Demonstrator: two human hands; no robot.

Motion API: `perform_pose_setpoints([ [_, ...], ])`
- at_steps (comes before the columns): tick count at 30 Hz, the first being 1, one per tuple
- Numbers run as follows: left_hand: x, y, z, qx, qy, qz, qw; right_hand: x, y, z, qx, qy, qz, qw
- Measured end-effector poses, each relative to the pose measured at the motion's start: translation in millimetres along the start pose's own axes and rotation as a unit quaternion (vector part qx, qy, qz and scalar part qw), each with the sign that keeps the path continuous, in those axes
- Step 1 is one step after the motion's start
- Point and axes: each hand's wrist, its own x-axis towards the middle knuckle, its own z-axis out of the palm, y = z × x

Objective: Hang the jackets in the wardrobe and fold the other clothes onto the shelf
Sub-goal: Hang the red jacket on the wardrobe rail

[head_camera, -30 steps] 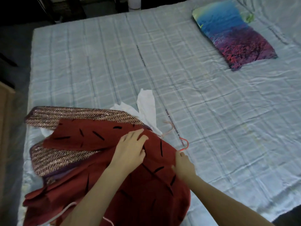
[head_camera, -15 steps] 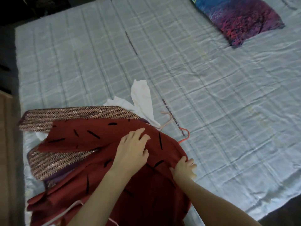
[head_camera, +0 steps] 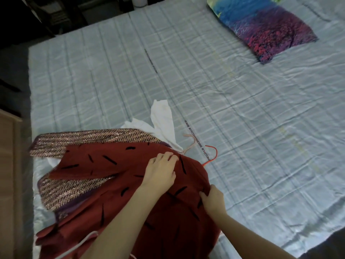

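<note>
Lying on the bed [head_camera: 242, 118], the red garment [head_camera: 115, 193] is pressed by the left hand [head_camera: 160, 172], fingers relaxed; its edge is pinched by the right hand [head_camera: 212, 200].

A pile of clothes [head_camera: 97, 184] lies on the near left of the bed [head_camera: 242, 137]. Two hangers [head_camera: 211, 154] poke out at the pile's far right edge. A pillow [head_camera: 265, 27] lies at the bed's far right, well apart.
</note>
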Motion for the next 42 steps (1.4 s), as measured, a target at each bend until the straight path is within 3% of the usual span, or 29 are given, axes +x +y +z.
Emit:
perform_pose_setpoints([
  [5, 41.1, 4.7, 12.5, 0.044, -0.022, -0.019, 0.999, -23.5, -15.6, -26.8, -0.025, -0.038, -0.111, 0.993],
  [12, 66.9, -4.2, 23.7, 0.146, -0.136, 0.062, 0.978, -52.5, -36.1, -69.2, -0.031, -0.018, -0.218, 0.975],
  [17, 41.1, -23.9, -16.7, 0.131, -0.074, 0.080, 0.985, -59.4, -43.2, -91.2, -0.059, -0.016, -0.249, 0.967],
  [23, -41.8, -76.3, -107.6, 0.032, -0.043, -0.007, 0.999, -82.4, -103.8, -103.2, -0.066, 0.009, -0.347, 0.936],
  [26, -99.0, -98.4, -140.7, 0.009, -0.001, -0.042, 0.999, -105.0, -143.5, -108.5, -0.083, 0.018, -0.416, 0.905],
  [31, -189.1, -116.8, -176.0, 0.060, 0.097, -0.112, 0.987, -147.8, -203.7, -111.7, -0.100, 0.025, -0.529, 0.842],
  [36, -274.7, -112.4, -220.5, 0.095, 0.219, -0.176, 0.955, -205.3, -255.8, -114.4, -0.115, 0.055, -0.613, 0.780],
  [42, -399.1, -108.2, -248.7, 0.069, 0.300, -0.256, 0.916, -302.8, -294.1, -110.9, -0.139, 0.084, -0.713, 0.682],
])
